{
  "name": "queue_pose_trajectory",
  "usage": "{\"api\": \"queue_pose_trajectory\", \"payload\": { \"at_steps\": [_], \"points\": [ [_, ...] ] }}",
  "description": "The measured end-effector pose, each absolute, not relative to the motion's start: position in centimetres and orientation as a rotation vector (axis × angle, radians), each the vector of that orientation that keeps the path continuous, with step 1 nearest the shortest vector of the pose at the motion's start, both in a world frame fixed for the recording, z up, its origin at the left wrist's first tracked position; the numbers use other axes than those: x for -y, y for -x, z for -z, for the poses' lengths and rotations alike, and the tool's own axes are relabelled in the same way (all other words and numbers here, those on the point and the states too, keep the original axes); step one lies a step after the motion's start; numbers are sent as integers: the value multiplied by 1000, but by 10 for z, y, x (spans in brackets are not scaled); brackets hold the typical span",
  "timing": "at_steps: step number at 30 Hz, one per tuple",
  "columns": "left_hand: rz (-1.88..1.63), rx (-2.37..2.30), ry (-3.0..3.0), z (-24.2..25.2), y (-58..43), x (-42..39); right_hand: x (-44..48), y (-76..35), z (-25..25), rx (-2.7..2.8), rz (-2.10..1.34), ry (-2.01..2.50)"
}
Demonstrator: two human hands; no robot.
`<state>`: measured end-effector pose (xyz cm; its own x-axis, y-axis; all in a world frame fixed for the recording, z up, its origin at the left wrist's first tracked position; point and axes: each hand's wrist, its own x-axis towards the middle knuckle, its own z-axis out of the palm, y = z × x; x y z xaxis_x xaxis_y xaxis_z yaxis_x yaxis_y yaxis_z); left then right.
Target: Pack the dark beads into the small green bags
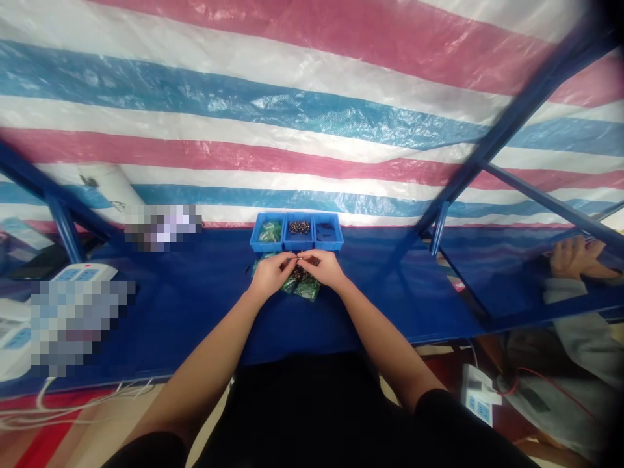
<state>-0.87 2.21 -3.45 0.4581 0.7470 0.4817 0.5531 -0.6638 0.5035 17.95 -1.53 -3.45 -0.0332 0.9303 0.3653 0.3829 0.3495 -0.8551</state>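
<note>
My left hand (273, 274) and my right hand (325, 268) meet over the table, thumbs and fingers pinched with their tips together. Between the fingertips is something tiny, too small to name. Under and just beyond my hands lies a pile of small dark and brass-coloured parts (306, 269), with flat green pieces (307, 290) around it. Behind them stand three joined blue bins (267, 247). Green pieces (270, 231) fill the left one, small brass-and-dark parts (299, 227) the middle, and dark flat pieces (325, 231) the right.
A blue table (390, 286) stands before a striped plastic sheet (292, 110). Blue metal frame bars (461, 179) slant on both sides. At left are a white power strip (90, 273), cables and blurred-out items. Another person's hand (572, 258) rests at the far right.
</note>
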Motion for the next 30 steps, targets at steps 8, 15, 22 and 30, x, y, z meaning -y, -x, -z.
{"api": "queue_pose_trajectory", "payload": {
  "at_steps": [8,15,22,30],
  "points": [
    [-1019,-1081,-2458,34,10,-22,15,-179,36,1622,-666,1211],
    [-1002,-1108,-2460,36,9,-22,16,-178,32,1637,-637,1214],
    [-1000,-1097,-2454,34,9,-21,16,-178,32,1631,-637,1227],
    [-1001,-1104,-2452,36,9,-22,17,-178,31,1638,-617,1217]
  ]
}}
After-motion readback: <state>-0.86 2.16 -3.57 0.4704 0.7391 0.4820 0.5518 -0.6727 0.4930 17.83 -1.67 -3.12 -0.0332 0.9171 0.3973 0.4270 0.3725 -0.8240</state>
